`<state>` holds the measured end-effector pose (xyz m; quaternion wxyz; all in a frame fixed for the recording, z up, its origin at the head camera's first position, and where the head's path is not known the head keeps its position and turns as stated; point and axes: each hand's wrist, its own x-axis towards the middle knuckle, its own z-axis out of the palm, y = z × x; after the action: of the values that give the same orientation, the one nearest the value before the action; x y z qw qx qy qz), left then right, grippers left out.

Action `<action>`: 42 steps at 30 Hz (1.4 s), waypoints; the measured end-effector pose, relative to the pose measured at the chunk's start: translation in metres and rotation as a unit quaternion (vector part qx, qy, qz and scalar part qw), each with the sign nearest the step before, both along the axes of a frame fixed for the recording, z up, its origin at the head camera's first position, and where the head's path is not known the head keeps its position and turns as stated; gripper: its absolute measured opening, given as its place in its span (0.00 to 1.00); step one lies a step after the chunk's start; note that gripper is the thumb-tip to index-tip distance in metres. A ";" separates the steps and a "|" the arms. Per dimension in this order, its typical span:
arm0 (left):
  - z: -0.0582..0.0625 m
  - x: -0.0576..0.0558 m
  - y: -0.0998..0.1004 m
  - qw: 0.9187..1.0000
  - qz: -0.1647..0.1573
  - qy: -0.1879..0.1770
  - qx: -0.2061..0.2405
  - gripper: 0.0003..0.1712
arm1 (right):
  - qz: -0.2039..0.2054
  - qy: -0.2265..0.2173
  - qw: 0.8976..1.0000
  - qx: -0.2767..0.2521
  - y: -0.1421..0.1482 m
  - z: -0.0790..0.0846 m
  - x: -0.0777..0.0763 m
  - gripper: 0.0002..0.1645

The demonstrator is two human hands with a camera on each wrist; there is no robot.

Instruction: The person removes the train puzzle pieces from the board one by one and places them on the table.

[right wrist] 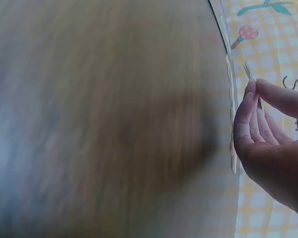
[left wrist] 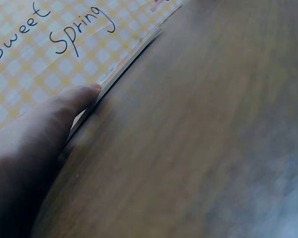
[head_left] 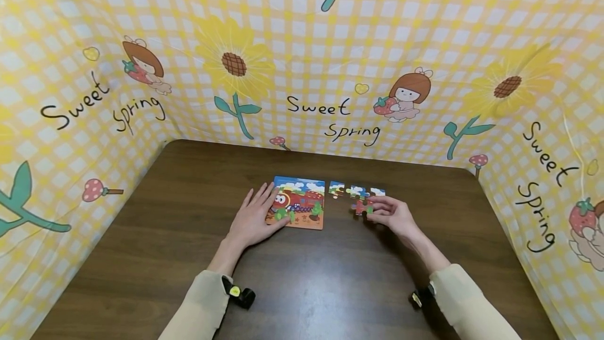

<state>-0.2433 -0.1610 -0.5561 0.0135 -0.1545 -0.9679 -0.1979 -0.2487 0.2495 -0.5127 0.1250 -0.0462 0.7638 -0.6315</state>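
In the head view a square picture puzzle board, printed with a red train, sits on the table. My left hand lies spread over its left side, fingers fairly straight, with the thumb along the lower edge. Seen from the left wrist, the thumb touches the board's thin edge. To the right of the board, my right hand pinches a reddish puzzle piece between thumb and fingers. In the right wrist view this piece shows edge-on, raised above the table.
Blue-and-white loose puzzle pieces lie in a row right of the board, among them a left one and a middle one. A brown wooden table bears everything. Yellow checked cloth walls in its back and sides.
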 end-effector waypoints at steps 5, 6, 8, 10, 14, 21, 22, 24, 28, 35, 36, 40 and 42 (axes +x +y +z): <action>0.000 0.000 -0.001 1.000 0.001 -0.001 0.000 0.58 | -0.002 -0.001 1.000 0.015 0.010 -0.001 0.003 0.34; 0.000 0.000 -0.001 1.000 0.001 -0.001 0.000 0.58 | 0.000 -0.001 1.000 0.019 0.012 -0.001 0.003 0.35; 0.000 0.000 -0.001 1.000 0.002 -0.001 0.001 0.59 | 0.001 -0.001 1.000 0.023 0.015 -0.001 0.004 0.34; 0.000 0.001 -0.001 1.000 0.002 -0.001 0.003 0.59 | 0.001 0.001 1.000 0.027 0.019 -0.001 0.004 0.34; -0.001 0.002 -0.001 1.000 0.002 0.001 0.004 0.59 | 0.000 0.005 0.999 0.038 0.024 -0.002 0.004 0.34; -0.003 0.002 -0.001 1.000 0.001 0.004 0.001 0.59 | 0.006 0.013 0.998 0.065 0.027 -0.003 0.005 0.33; -0.003 0.002 -0.001 1.000 0.001 0.003 0.000 0.59 | 0.007 0.016 0.997 0.070 0.027 -0.003 0.005 0.33; -0.002 0.002 -0.001 1.000 0.001 0.001 -0.001 0.59 | 0.009 0.021 0.997 0.077 0.026 -0.002 0.006 0.32; -0.001 0.001 -0.001 1.000 0.001 -0.001 -0.002 0.59 | 0.011 0.025 0.996 0.086 0.026 -0.001 0.006 0.32; 0.000 0.001 -0.001 1.000 0.001 0.001 0.001 0.59 | 0.028 0.050 0.992 0.109 0.027 -0.001 0.007 0.32; 0.000 0.001 -0.001 1.000 0.001 0.001 0.000 0.59 | 0.030 0.054 0.992 0.113 0.027 -0.001 0.007 0.32; 0.001 0.001 -0.001 1.000 0.002 0.001 0.000 0.59 | 0.029 0.081 0.987 0.134 0.026 -0.002 0.005 0.31; 0.001 0.001 -0.001 1.000 0.002 0.002 0.000 0.59 | 0.025 0.097 0.983 0.154 0.025 -0.003 0.005 0.30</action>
<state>-0.2421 -0.1620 -0.5555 0.0160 -0.1531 -0.9681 -0.1976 -0.2440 0.2749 -0.5156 0.0714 -0.1064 0.8592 -0.4954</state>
